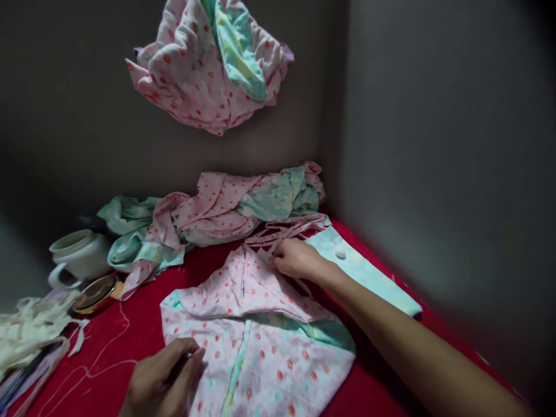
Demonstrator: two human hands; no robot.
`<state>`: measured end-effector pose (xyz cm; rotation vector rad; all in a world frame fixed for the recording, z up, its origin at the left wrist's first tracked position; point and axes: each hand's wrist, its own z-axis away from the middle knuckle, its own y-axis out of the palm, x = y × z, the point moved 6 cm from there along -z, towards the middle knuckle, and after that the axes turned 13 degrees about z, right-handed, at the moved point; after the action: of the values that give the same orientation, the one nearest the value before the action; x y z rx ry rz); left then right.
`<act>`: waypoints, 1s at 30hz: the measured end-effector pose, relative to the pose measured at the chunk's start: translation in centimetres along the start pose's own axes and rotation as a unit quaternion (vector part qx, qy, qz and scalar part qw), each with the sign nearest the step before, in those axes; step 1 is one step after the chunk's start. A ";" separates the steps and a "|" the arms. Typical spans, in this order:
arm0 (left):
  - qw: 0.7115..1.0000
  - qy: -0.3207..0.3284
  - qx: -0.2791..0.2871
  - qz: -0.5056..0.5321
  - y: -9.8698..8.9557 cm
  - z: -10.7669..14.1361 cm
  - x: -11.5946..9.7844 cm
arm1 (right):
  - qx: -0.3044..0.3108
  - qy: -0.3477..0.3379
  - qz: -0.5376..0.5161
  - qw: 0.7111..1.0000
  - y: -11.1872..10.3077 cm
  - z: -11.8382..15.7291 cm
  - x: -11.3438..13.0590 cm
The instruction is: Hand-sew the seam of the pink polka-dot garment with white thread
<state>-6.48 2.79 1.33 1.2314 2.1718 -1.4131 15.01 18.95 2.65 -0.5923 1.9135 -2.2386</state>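
A pink garment with red flowers and a mint lining lies on the red cloth. My left hand is at its lower left edge, fingers curled and pinched together; what is between them, if anything, is too small to make out. Beyond the garment's top, my right hand is closed, its fingertips at thin pink fabric strips. Whether it grips one of them is hidden. Right of that hand lies a folded mint cloth with a small white piece on it.
Piled pink and mint fabric lies along the back wall. On the left are a white mug, a round tin and cream scraps. More printed fabric hangs above. A grey wall borders the right side.
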 end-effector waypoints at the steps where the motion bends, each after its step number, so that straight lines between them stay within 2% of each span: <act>1: 1.000 -0.012 -0.002 0.003 0.0 -0.1 0.2 | 0.012 0.003 0.011 1.000 0.4 -0.1 0.2; 3: 1.000 -0.018 -0.002 -0.005 0.2 -0.2 0.4 | 0.030 0.002 0.028 0.999 1.3 -0.1 0.6; 5: 1.000 0.005 -0.002 -0.022 0.4 -0.3 0.1 | 0.038 -0.005 0.037 0.999 2.0 0.1 1.1; 7: 0.999 0.030 0.004 -0.031 0.6 -0.4 -0.3 | 0.042 -0.012 0.041 0.998 2.5 0.3 1.5; 10: 0.999 0.035 0.012 -0.032 0.7 -0.4 -0.6 | 0.036 -0.016 0.048 0.998 2.9 0.3 1.6; 16: 0.999 0.036 0.025 -0.025 0.8 0.1 -0.5 | -0.050 -0.004 0.073 0.996 2.0 -0.7 0.1; 19: 0.999 0.041 0.032 -0.013 0.8 0.5 -0.2 | -0.097 -0.012 0.082 0.992 1.2 -0.3 -0.3; 22: 0.998 0.050 0.035 0.003 0.7 0.8 -0.7 | -0.151 -0.026 0.076 0.985 0.1 2.1 -0.1; 26: 0.995 0.066 0.068 0.035 1.1 1.9 -2.8 | -0.202 -0.084 0.010 0.976 -0.8 7.3 -0.4; 28: 0.992 0.078 0.087 0.036 1.3 2.7 -3.9 | -0.195 -0.048 0.016 0.979 -0.5 9.4 -1.9; 30: 0.992 0.080 0.099 0.003 1.6 3.7 -4.4 | -0.163 0.043 0.046 0.985 0.2 10.8 -4.2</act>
<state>-3.37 -2.30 1.31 1.4658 2.1690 -1.6121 22.86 10.47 2.81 -0.4410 2.3221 -1.9380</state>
